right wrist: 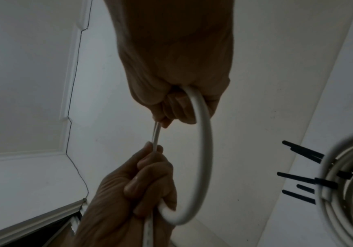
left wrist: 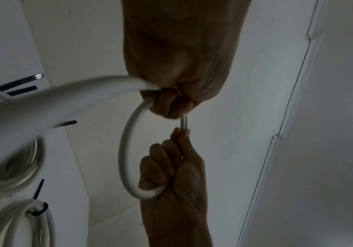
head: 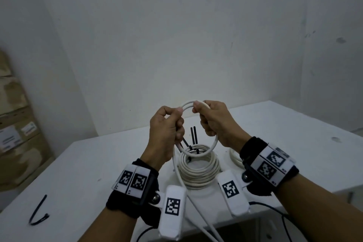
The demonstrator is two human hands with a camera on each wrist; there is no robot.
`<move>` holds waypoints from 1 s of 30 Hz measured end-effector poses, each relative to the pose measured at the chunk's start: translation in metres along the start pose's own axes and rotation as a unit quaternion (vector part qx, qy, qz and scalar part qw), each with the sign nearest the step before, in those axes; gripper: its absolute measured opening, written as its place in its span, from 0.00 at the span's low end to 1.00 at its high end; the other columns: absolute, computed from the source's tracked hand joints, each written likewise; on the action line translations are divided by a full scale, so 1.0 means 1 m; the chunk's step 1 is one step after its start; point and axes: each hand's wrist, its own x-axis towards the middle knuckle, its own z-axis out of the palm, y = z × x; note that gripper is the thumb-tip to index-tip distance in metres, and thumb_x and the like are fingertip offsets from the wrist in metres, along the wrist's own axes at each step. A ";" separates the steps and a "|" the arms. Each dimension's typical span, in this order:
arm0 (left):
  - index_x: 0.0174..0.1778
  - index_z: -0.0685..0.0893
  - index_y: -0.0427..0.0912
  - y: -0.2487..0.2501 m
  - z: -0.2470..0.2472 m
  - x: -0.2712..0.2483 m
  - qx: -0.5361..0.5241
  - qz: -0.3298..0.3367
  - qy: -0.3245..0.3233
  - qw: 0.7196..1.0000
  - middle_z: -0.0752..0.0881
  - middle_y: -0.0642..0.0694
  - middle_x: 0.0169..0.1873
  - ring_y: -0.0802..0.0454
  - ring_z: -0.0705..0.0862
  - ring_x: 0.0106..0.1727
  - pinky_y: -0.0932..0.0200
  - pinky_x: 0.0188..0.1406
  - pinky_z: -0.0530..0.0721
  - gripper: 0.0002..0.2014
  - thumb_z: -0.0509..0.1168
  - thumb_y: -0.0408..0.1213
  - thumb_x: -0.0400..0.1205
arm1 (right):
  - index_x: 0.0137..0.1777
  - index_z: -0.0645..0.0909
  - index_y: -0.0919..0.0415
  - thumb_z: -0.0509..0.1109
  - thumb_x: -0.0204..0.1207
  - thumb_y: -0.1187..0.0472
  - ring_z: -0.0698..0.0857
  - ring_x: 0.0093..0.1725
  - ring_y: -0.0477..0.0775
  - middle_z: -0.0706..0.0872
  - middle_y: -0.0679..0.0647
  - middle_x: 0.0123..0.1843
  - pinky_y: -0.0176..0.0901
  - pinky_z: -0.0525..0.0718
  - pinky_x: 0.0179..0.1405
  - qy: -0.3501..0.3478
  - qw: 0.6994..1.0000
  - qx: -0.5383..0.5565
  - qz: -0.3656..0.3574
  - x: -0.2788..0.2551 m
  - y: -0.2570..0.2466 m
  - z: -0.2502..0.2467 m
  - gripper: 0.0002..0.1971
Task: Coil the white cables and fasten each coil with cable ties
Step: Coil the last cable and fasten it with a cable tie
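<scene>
The left hand [head: 165, 129] and the right hand [head: 214, 122] were both raised above the table [head: 88, 163], each with fingers curled round the white cable [head: 198, 151], which was bent between them into a first loop. The left gripped the loop's left side, with the free run of cable dropping from it down past the table's near edge; the right gripped the top and right side. To wind well, I would judge that the left should pinch the crossing firmly while the right draws up slack and lays each new turn the same size against the first, without twisting the cable. Directly under the loop lay a finished coil [head: 198, 171], already cinched with black ties whose tails stuck up toward the hands; another coil [head: 234, 158] showed partly behind the right wrist. A loose cable tie [head: 38, 212] lay well apart at the near left of the table. The open room was to the left of the coils; the trailing run hung over the near edge and could snag there.
</scene>
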 end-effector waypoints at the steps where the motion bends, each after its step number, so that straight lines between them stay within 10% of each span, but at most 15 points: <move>1: 0.38 0.73 0.41 -0.001 0.000 0.002 -0.013 0.003 0.015 1.000 0.73 0.47 0.21 0.56 0.64 0.14 0.70 0.15 0.60 0.09 0.65 0.32 0.83 | 0.43 0.78 0.63 0.64 0.83 0.56 0.70 0.20 0.46 0.73 0.47 0.22 0.35 0.68 0.16 0.000 1.000 -0.030 -0.009 0.000 -0.001 0.000 0.12; 6: 0.34 0.70 0.43 0.002 -0.004 0.010 -0.097 0.021 0.089 0.991 0.70 0.50 0.17 0.58 0.62 0.13 0.71 0.13 0.57 0.14 0.64 0.31 0.84 | 0.63 0.70 0.53 0.59 0.78 0.37 0.81 0.45 0.54 0.80 0.53 0.47 0.44 0.75 0.43 0.051 0.912 -0.405 -0.030 -0.023 -0.007 -0.010 0.23; 11: 0.34 0.71 0.43 0.006 -0.010 0.017 -0.179 0.045 0.130 0.974 0.70 0.51 0.16 0.58 0.62 0.12 0.72 0.14 0.57 0.13 0.62 0.29 0.85 | 0.49 0.78 0.55 0.46 0.79 0.32 0.78 0.19 0.52 0.81 0.53 0.23 0.35 0.74 0.21 -0.097 0.891 -0.418 0.151 -0.077 0.002 -0.001 0.29; 15: 0.33 0.70 0.44 0.005 -0.010 0.013 -0.214 0.038 0.118 0.969 0.70 0.51 0.16 0.58 0.62 0.11 0.72 0.13 0.57 0.14 0.61 0.31 0.86 | 0.44 0.82 0.63 0.50 0.80 0.34 0.84 0.22 0.58 0.84 0.59 0.23 0.34 0.74 0.15 -0.106 0.918 -0.303 0.231 -0.089 0.014 0.001 0.32; 25: 0.34 0.67 0.44 0.031 -0.038 -0.010 -0.226 -0.059 0.007 0.972 0.67 0.54 0.16 0.63 0.61 0.10 0.70 0.05 0.56 0.14 0.55 0.34 0.88 | 0.40 0.85 0.64 0.76 0.69 0.64 0.87 0.28 0.56 0.86 0.56 0.30 0.51 0.88 0.25 0.028 0.969 -0.241 0.048 -0.094 -0.009 0.016 0.04; 30: 0.34 0.69 0.43 0.031 -0.051 -0.028 -0.208 -0.077 -0.015 0.975 0.67 0.54 0.17 0.63 0.60 0.10 0.70 0.05 0.55 0.13 0.57 0.34 0.87 | 0.58 0.73 0.56 0.74 0.71 0.69 0.88 0.36 0.52 0.87 0.51 0.33 0.57 0.88 0.47 0.156 0.976 -0.134 -0.066 -0.099 -0.015 0.028 0.19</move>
